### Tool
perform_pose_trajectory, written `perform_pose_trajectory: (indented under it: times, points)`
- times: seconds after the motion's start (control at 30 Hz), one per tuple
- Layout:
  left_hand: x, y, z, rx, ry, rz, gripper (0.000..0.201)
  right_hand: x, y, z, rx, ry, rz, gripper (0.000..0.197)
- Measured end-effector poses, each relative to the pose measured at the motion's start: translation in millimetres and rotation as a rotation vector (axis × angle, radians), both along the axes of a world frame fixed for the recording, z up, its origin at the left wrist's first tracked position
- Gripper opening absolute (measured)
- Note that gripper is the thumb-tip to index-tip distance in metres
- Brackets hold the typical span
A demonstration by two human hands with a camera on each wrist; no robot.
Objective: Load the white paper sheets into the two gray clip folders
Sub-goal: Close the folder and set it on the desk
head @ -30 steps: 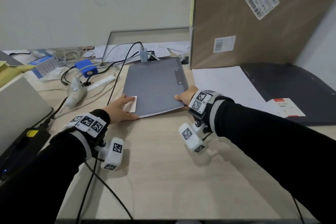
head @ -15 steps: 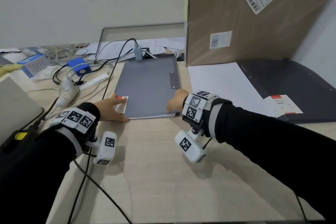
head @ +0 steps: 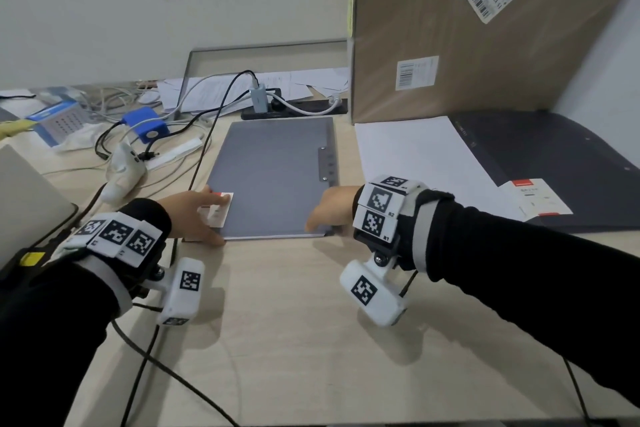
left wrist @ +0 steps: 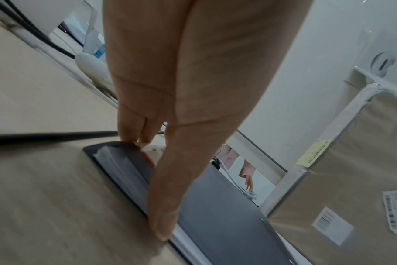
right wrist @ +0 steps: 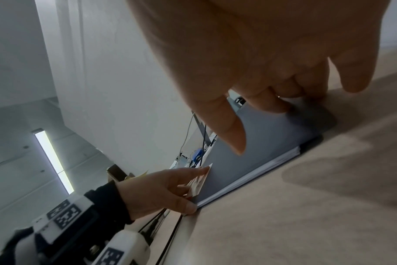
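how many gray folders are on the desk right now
2. A closed gray folder lies mid-desk under both hands, left hand and right hand. A darker open folder lies at right beside the cardboard box. None hidden that I can see.

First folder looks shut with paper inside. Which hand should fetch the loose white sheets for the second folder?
Right. The right hand sits at the gray folder's near right corner, next to the loose white sheets and the dark open folder. The left hand is on the far side and would have to cross over.
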State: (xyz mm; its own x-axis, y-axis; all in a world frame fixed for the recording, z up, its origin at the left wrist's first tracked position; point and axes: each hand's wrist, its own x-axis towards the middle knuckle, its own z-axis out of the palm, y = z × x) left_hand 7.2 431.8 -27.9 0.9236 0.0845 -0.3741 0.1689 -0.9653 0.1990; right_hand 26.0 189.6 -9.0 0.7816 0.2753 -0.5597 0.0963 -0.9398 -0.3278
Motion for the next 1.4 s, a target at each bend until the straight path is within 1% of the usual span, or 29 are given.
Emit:
perform_pose_trajectory:
  times: [0.17,0.27,0.33,0.47,0.57,0.6,0.7,0.77,0.8,0.83,0.87,0.9,0.93,0.97,1.0,1.07,1.13,1.23,1.4]
  points:
    - [-7,9,-1,-0.006,0.028,0.01,0.091,-5,1,-4,-0.012,0.024,0.055,0.037]
    - [-7,7,-3,-0.012,0.021,0.016,0.09,-6,2,2,-0.024,0.014,0.076,0.027]
    - [-4,3,-4,-0.014,0.011,0.016,0.088,-4,2,6,-0.03,-0.002,0.081,0.024]
    - [10,-1,-7,-0.024,-0.029,0.027,0.087,8,0,12,-0.046,-0.019,0.066,0.025]
    - [21,-2,-8,-0.04,-0.038,0.045,0.088,17,1,13,-0.08,-0.036,0.073,0.036]
    - [24,-3,-8,-0.034,-0.038,0.043,0.088,20,1,10,-0.101,-0.056,0.06,0.037]
    - [28,-4,-9,-0.035,-0.031,0.042,0.086,22,0,8,-0.091,-0.076,0.021,0.028]
    - [27,-6,-8,-0.036,-0.03,0.041,0.085,27,1,1,-0.06,-0.077,-0.018,0.031]
    - [25,-6,-8,-0.04,-0.033,0.044,0.085,29,1,-2,-0.015,-0.059,-0.055,0.028]
    - [23,-8,-7,-0.049,-0.042,0.05,0.086,28,1,-2,0.023,-0.068,-0.08,0.019]
    - [21,-9,-6,-0.062,-0.055,0.058,0.086,26,-1,-5,0.037,-0.094,-0.087,0.024]
    - [18,-11,-3,-0.071,-0.072,0.067,0.086,23,-2,-5,0.06,-0.109,-0.126,0.038]
    - [16,-14,-1,-0.087,-0.091,0.078,0.085,21,-4,-6,0.128,-0.129,-0.196,0.041]
    - [13,-17,2,-0.119,-0.116,0.09,0.084,18,-8,-5,0.218,-0.149,-0.252,0.038]
    - [10,-22,5,-0.17,-0.15,0.111,0.082,15,-13,-4,0.299,-0.167,-0.288,0.03]
    - [4,-35,12,-0.276,-0.247,0.145,0.069,6,-26,2,0.413,-0.226,-0.33,0.034]
    - [-5,-56,19,-0.314,-0.306,0.123,0.054,-8,-43,8,0.487,-0.287,-0.364,0.031]
    - [-19,-93,24,-0.374,-0.277,0.06,0.044,-35,-73,16,0.607,-0.34,-0.397,0.022]
    - [-44,-153,19,-0.502,-0.214,0.01,0.038,-76,-142,13,0.625,-0.345,-0.458,0.02]
